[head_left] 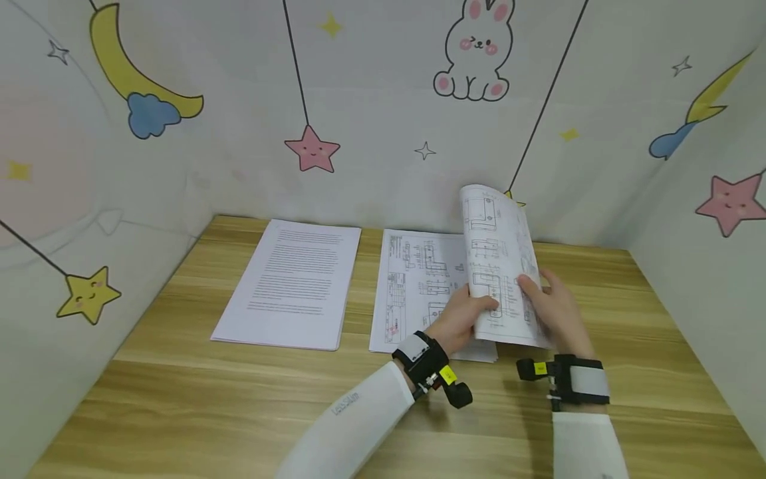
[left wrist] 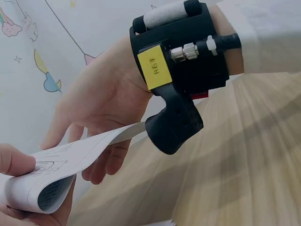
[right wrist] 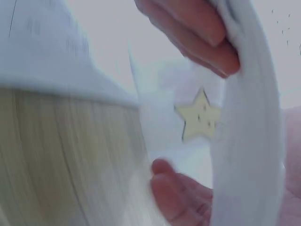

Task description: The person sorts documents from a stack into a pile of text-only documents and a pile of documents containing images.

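A lifted bundle of printed drawing sheets (head_left: 495,246) stands steeply raised and bowed, its top edge leaning toward the wall. My left hand (head_left: 459,320) grips its lower left side, the thumb lying on the printed face. On the right edge, my right hand (head_left: 561,314) holds the sheets with its thumb in front and its fingers mostly hidden behind. More drawing sheets (head_left: 413,283) lie on the table beneath, partly covered by the bundle. In the left wrist view, the sheets (left wrist: 89,149) curl between both hands. Blurred fingers flank the paper (right wrist: 247,136) in the right wrist view.
A neat stack of text pages (head_left: 293,283) lies left of the drawings on the wood-grain table (head_left: 209,399). White cloth walls (head_left: 371,100) with cartoon prints enclose the table's back and sides. Each wrist wears a strapped camera (head_left: 426,359).
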Demonstrator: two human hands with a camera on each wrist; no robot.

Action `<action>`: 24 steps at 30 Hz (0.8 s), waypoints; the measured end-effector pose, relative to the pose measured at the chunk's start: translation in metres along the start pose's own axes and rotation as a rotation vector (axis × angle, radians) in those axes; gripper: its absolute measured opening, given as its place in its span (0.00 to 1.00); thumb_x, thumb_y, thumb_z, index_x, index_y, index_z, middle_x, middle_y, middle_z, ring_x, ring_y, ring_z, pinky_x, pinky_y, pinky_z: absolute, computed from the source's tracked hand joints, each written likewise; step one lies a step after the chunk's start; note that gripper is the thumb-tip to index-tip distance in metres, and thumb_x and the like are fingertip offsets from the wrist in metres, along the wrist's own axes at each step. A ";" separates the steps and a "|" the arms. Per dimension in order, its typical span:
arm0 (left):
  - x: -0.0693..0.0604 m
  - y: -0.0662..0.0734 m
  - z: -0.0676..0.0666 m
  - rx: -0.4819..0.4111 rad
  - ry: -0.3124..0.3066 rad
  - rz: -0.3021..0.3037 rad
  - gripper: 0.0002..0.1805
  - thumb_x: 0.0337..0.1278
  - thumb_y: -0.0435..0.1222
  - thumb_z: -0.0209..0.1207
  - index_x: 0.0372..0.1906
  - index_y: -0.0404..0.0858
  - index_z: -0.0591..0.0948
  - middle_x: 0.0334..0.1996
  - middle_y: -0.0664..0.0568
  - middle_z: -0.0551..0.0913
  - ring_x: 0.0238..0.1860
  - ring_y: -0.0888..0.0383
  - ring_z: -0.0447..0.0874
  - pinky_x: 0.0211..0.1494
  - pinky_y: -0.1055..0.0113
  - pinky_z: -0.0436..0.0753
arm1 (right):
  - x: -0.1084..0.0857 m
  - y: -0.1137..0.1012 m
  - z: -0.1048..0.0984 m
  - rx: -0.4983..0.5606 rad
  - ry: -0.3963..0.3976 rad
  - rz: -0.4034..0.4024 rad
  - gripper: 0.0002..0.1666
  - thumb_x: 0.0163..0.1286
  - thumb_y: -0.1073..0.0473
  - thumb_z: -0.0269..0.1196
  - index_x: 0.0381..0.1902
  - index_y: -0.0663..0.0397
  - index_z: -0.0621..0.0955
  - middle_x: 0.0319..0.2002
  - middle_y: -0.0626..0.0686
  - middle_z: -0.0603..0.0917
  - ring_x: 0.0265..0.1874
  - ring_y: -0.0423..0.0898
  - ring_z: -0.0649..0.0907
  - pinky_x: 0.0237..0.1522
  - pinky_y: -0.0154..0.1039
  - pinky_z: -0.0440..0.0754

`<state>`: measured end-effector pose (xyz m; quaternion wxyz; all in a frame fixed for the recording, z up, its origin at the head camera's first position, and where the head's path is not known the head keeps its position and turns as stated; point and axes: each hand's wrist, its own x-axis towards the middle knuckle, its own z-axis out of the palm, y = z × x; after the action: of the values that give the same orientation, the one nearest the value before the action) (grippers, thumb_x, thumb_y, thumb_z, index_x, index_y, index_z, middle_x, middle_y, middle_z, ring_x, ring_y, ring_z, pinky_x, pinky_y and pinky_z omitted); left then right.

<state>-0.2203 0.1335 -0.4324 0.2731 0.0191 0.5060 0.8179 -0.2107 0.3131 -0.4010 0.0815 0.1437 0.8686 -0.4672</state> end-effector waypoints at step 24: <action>-0.050 0.035 -0.103 0.069 0.199 0.081 0.25 0.66 0.46 0.61 0.64 0.45 0.71 0.48 0.53 0.83 0.44 0.60 0.84 0.44 0.68 0.82 | 0.001 -0.035 0.081 0.286 0.043 -0.112 0.27 0.76 0.51 0.56 0.67 0.56 0.69 0.46 0.60 0.84 0.30 0.37 0.86 0.32 0.33 0.85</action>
<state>-0.2246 0.0141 -0.4411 0.1874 -0.0325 0.5575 0.8081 -0.2221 0.2268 -0.4181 0.0153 0.1150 0.8014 -0.5867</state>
